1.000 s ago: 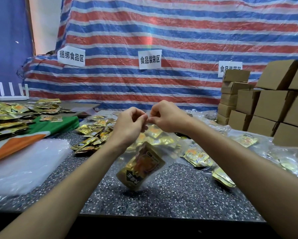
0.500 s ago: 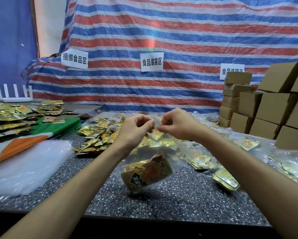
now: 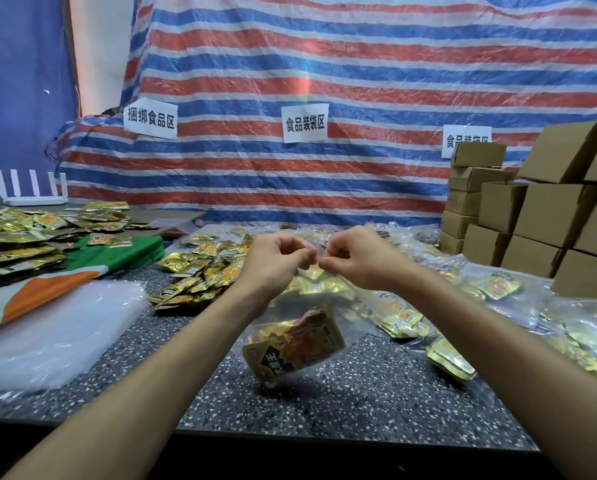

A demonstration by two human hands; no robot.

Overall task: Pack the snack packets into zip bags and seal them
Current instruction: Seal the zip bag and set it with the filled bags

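Observation:
A clear zip bag (image 3: 352,327) hangs above the speckled table (image 3: 342,403), with gold snack packets (image 3: 293,344) bunched at its bottom. My left hand (image 3: 276,261) and my right hand (image 3: 356,258) pinch the bag's top edge side by side, thumbs and forefingers nearly touching each other. A loose pile of gold packets (image 3: 200,271) lies on the table behind my left hand.
Filled clear bags (image 3: 498,289) lie along the right, in front of stacked cardboard boxes (image 3: 546,216). A stack of empty clear bags (image 3: 54,334) rests at the left front, beside a green and orange cloth (image 3: 82,271) with more gold packets (image 3: 16,237). A striped tarp hangs behind.
The bag's lower end with the packets has swung a little to the right. Both hands keep pinching its top edge, fingertips now closer together.

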